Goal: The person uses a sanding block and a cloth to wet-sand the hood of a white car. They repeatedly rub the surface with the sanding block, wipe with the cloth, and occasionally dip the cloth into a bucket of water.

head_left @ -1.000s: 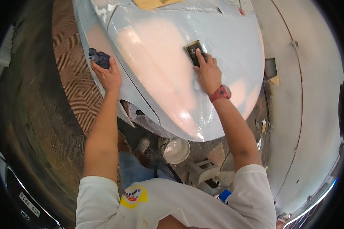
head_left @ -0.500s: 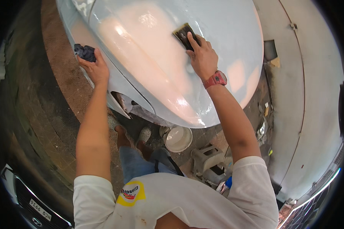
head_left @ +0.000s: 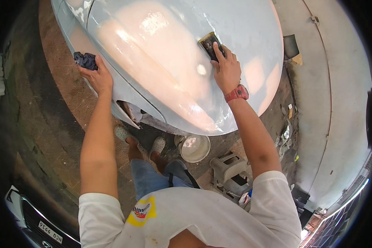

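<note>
Under my right hand (head_left: 228,73) is a dark sanding block (head_left: 210,44) with a yellowish edge, lying flat on the wet, glossy car hood (head_left: 165,62). The hood is pale blue-grey with large pinkish-beige patches. My fingers are wrapped over the block's near end. My left hand (head_left: 98,77) rests at the fender edge (head_left: 111,72) to the left. Between its thumb and fingers is a crumpled dark blue-grey cloth (head_left: 86,60).
A white bucket (head_left: 195,149) stands on the floor below the car's front edge. Nearer is a grey plastic stool (head_left: 229,167). A pale wall (head_left: 310,95) runs along the right. Another car (head_left: 41,223) is at the lower left. An opening (head_left: 128,109) gapes in the bodywork.
My right hand has slid the sanding block right and slightly nearer over the hood. The view has shifted a little; my left hand keeps its place at the fender with the cloth.
</note>
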`<state>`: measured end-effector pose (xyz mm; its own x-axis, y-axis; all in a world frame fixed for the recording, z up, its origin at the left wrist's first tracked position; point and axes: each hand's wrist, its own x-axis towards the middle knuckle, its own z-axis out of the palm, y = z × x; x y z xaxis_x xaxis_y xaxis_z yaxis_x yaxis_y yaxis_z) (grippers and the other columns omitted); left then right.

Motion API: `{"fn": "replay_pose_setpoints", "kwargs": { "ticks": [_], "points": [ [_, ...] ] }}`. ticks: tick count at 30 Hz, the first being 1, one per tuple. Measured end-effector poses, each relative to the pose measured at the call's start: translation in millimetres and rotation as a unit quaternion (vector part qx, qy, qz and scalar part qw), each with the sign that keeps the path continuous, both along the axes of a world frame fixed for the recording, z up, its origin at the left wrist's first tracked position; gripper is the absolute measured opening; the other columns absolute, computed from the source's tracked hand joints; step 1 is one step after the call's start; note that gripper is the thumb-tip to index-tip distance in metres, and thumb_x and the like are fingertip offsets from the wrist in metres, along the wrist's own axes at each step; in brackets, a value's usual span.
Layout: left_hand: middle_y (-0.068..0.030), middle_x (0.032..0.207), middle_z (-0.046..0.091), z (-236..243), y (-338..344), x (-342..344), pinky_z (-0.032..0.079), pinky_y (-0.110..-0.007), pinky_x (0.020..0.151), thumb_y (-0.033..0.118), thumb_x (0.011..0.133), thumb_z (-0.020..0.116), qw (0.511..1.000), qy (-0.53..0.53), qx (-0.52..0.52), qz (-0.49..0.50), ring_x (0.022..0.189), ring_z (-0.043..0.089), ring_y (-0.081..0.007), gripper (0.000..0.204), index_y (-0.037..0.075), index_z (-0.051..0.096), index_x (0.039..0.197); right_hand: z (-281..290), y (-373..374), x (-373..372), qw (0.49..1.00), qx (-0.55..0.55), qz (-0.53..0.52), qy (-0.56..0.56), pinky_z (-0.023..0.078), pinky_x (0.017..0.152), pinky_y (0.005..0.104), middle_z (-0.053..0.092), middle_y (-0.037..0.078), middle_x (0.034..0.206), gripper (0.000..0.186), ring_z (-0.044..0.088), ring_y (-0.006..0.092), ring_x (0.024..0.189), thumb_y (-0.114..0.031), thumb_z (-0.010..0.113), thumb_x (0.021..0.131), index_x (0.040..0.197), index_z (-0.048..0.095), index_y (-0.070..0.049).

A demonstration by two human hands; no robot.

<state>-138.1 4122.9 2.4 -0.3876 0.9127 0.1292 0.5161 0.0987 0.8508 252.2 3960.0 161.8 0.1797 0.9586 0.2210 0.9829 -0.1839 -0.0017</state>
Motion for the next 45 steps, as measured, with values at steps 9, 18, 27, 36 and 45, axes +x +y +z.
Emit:
{"fn": "replay_pose_setpoints", "kwargs": {
  "ticks": [9, 18, 27, 36, 45],
  "points": [
    [-0.0376, 0.164, 0.028, 6, 0, 3, 0.048, -0.058, 0.121, 0.056, 0.113, 0.058, 1.0, 0.01, 0.01, -0.008, 0.148, 0.046, -0.0555, 0.1, -0.005, 0.004, 0.172, -40, -171, -7, 0.994, -0.071, 0.082, 0.011, 0.054, 0.108, 0.0513, 0.059, 0.018, 0.163, 0.079, 0.066, 0.0398, 0.132, -0.008, 0.079, 0.093, 0.168, 0.055, -0.018],
    [-0.0374, 0.164, 0.029, 20, 0, 9, 0.049, -0.059, 0.119, 0.058, 0.112, 0.058, 1.0, -0.016, -0.022, -0.001, 0.148, 0.047, -0.0555, 0.101, -0.004, 0.006, 0.172, -21, -78, -11, 0.999, -0.001, 0.054, 0.003, 0.054, 0.105, 0.0507, 0.06, 0.015, 0.161, 0.075, 0.065, 0.0389, 0.129, -0.011, 0.079, 0.097, 0.167, 0.055, -0.018],
    [-0.0365, 0.165, 0.03, 7, 0, 7, 0.047, -0.059, 0.119, 0.062, 0.112, 0.056, 1.0, -0.011, -0.011, -0.002, 0.15, 0.045, -0.055, 0.103, -0.004, 0.005, 0.173, -17, -66, 4, 1.0, 0.017, 0.005, 0.025, 0.051, 0.11, 0.0535, 0.063, 0.023, 0.148, 0.07, 0.061, 0.0458, 0.126, -0.008, 0.072, 0.101, 0.168, 0.053, -0.012],
    [-0.037, 0.164, 0.03, 10, -3, 3, 0.048, -0.059, 0.12, 0.062, 0.113, 0.055, 1.0, -0.002, -0.025, 0.003, 0.148, 0.047, -0.0559, 0.103, -0.003, 0.004, 0.173, -42, -179, -3, 0.998, -0.038, 0.018, 0.042, 0.052, 0.106, 0.053, 0.057, 0.02, 0.162, 0.079, 0.062, 0.0437, 0.125, -0.013, 0.08, 0.096, 0.17, 0.053, -0.019],
    [-0.0376, 0.163, 0.029, 8, -2, 14, 0.046, -0.061, 0.121, 0.058, 0.113, 0.057, 1.0, -0.016, -0.009, -0.007, 0.149, 0.044, -0.0564, 0.1, -0.004, 0.005, 0.172, 13, 80, -38, 0.996, 0.044, 0.071, -0.009, 0.054, 0.1, 0.0526, 0.063, 0.014, 0.157, 0.065, 0.064, 0.0337, 0.133, -0.015, 0.074, 0.1, 0.163, 0.057, -0.017]
  ]
}}
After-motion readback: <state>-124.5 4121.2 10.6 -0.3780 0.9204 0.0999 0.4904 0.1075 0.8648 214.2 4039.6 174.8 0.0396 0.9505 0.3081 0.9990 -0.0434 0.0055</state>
